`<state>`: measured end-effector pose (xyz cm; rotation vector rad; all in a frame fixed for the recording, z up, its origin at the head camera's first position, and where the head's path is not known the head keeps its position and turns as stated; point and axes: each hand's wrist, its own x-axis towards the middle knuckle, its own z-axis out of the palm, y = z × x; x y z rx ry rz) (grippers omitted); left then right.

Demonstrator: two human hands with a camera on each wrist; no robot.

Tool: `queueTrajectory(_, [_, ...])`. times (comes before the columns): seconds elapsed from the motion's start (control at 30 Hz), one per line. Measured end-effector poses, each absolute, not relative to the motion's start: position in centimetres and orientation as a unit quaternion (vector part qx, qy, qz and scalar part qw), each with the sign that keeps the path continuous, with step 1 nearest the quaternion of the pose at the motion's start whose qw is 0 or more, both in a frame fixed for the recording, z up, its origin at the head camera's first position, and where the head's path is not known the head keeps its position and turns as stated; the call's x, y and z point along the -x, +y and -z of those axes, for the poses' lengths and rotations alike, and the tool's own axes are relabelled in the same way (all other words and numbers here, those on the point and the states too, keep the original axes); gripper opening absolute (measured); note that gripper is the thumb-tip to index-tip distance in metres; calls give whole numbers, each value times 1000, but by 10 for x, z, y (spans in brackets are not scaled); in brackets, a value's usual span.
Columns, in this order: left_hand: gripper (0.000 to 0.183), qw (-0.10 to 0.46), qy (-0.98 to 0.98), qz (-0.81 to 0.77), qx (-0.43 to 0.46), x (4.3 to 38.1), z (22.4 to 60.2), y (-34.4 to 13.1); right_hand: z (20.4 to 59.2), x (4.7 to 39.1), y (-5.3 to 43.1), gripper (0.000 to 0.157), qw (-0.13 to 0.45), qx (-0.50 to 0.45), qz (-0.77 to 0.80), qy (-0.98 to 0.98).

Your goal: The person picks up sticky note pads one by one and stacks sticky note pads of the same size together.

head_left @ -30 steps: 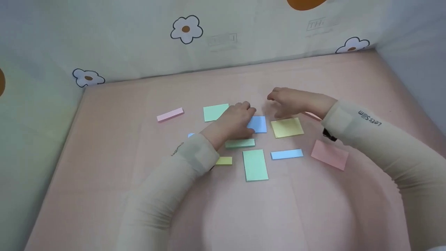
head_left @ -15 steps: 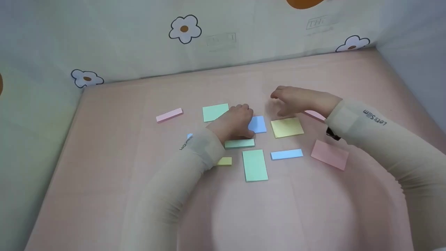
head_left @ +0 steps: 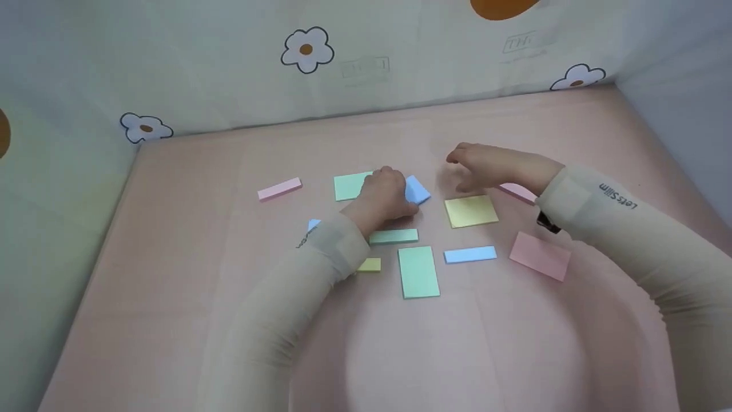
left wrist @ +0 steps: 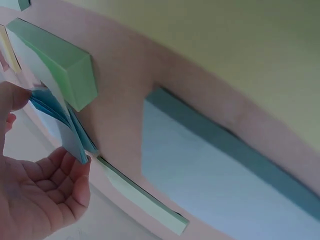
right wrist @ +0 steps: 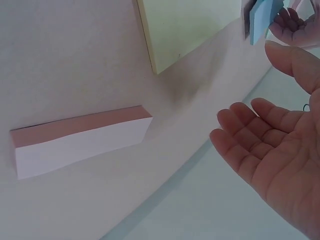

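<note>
My left hand [head_left: 384,195] pinches a blue sticky note pad [head_left: 417,191] between thumb and fingers. In the left wrist view that pad [left wrist: 62,122] is tilted off the table, its sheets fanning apart. A narrow green sticky note pad [head_left: 394,236] lies just in front of this hand, and a larger green pad [head_left: 351,186] is partly hidden behind it. My right hand [head_left: 479,165] hovers with loosely bent fingers and nothing in them. Nearest to it are a yellow sticky note pad [head_left: 472,211] and a narrow pink pad [head_left: 517,192], partly covered by the wrist.
On the pink tabletop [head_left: 189,240] also lie an upright green pad [head_left: 419,272], a narrow blue pad [head_left: 470,254], a pink pad [head_left: 540,256], a narrow yellow pad [head_left: 370,265] and a narrow pink pad [head_left: 279,189]. A flowered curtain [head_left: 229,68] borders the back.
The blue sticky note pad, earlier flat and square to the table, is now turned and tilted up in my left hand. My right hand has shifted slightly right.
</note>
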<state>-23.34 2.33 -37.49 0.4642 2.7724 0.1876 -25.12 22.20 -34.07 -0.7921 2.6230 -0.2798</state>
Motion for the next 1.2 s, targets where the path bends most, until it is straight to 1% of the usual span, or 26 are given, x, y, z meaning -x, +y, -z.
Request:
queueTrajectory(0.17, [37,169,977,-106,-76,229,373,24,341,250,221,52,195,279,101,935])
queueTrajectory(0.27, [34,178,977,-111,-47,226,373,25,342,250,221,52,194,282,100,934])
queueTrajectory(0.4, [36,182,975,-124,-15,224,373,27,343,251,221,52,190,288,99,933])
queueTrajectory(0.53, [40,189,967,-170,13,223,373,29,344,251,222,53,193,287,99,933])
queueTrajectory(0.63, [40,197,960,-197,20,222,373,29,345,251,221,53,196,286,95,933])
queueTrajectory(0.8, [41,206,955,-212,7,220,374,29,346,251,218,53,200,277,95,935])
queueTrajectory(1.1, [55,209,952,-223,19,219,375,30,347,252,213,55,213,264,93,936])
queueTrajectory(1.2, [56,208,950,-232,22,219,376,31,348,252,213,54,213,267,91,935])
